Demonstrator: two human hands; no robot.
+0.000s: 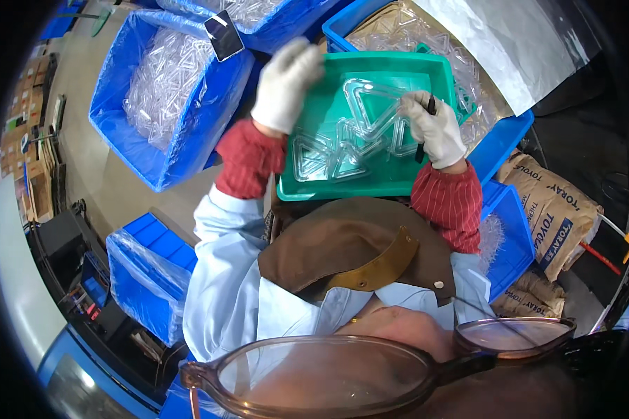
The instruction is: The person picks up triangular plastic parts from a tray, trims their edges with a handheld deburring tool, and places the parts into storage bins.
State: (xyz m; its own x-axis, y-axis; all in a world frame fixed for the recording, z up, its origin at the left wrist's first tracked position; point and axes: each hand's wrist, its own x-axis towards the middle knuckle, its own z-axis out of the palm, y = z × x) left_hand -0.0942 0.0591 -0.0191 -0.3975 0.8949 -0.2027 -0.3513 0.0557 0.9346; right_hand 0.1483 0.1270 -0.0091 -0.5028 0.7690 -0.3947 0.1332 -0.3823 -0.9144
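A white-gloved left hand, my left hand point(284, 85), is raised over the far left edge of the green tray point(384, 64). Its fingers are smeared by motion, so whether they hold anything does not show. In my right hand point(435, 130), also gloved in white, is a slim black pen-like tool point(431, 106), pointing up past the fingers. Those fingertips are at the right corner of a clear plastic triangle frame point(356, 105); whether they grip it I cannot tell. Several more clear triangle frames point(313, 157) lie overlapping in the tray below.
A blue crate point(108, 105) lined with film, full of clear frames, stands left. A phone point(223, 35) rests on its edge. Another blue crate point(339, 31) with frames sits behind the tray. Brown paper sacks point(548, 202) are at right, a film-lined blue bin point(143, 300) at lower left.
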